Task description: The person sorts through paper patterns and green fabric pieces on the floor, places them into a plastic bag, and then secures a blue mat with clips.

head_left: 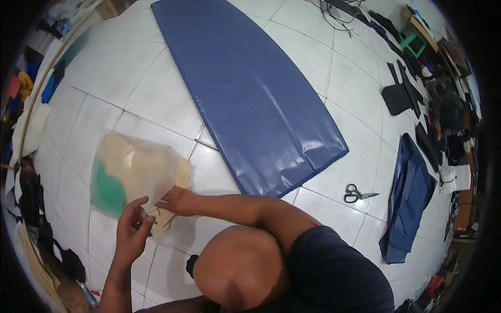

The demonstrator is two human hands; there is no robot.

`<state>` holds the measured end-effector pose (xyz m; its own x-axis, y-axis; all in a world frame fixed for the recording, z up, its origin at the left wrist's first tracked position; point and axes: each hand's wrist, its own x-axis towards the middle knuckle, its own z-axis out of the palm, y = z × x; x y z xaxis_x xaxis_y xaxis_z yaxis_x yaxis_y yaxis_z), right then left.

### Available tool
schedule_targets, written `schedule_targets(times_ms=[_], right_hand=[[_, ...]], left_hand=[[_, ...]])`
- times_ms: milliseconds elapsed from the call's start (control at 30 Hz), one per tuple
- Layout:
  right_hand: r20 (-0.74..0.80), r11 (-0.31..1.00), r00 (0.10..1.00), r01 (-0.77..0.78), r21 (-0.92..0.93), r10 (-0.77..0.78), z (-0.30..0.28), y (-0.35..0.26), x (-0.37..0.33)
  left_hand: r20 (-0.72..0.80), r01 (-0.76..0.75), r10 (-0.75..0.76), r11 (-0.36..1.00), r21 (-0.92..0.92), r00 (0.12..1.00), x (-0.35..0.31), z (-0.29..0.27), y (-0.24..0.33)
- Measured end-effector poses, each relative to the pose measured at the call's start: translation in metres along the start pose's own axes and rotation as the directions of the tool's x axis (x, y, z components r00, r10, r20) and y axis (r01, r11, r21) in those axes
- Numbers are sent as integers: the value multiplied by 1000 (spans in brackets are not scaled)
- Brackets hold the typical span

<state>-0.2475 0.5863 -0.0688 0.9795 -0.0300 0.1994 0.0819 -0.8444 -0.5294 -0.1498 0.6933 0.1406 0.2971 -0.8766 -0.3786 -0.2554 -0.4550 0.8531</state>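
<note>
A translucent plastic bag (pixel 136 161) lies on the tiled floor at the left, with cream sheets and a green patch (pixel 108 194) showing through it. Tan flat pieces (pixel 182 173) stick out at its right side and lower edge. At the bag's lower edge, my left hand (pixel 133 228) has its fingers curled and its thumb close to them, pinching the clear plastic. My right hand (pixel 177 202) reaches across from the right and rests on the tan pieces at the bag's edge, its fingers stretched and apart. Its fingertips are partly hard to make out.
A large folded dark-blue sheet (pixel 255 99) spreads over the floor ahead. Black-handled scissors (pixel 360 194) lie to the right, beside a smaller folded blue sheet (pixel 408 203). Black cut pieces (pixel 397 99) and a green stool (pixel 413 46) are at the far right. My bent knee (pixel 240 266) is in front.
</note>
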Motion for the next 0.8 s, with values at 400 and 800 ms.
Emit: schedule_targets(times_ms=[400,800], right_hand=[[-223,598,572,-636,487,790,-56,51,-45],[217,232,659,-524,820,720,-19,22,-16]], left_hand=[[108,-321,314,782,535,943,-7,-5,-60],[141,-234,191,679,696,971,4,54,-98]])
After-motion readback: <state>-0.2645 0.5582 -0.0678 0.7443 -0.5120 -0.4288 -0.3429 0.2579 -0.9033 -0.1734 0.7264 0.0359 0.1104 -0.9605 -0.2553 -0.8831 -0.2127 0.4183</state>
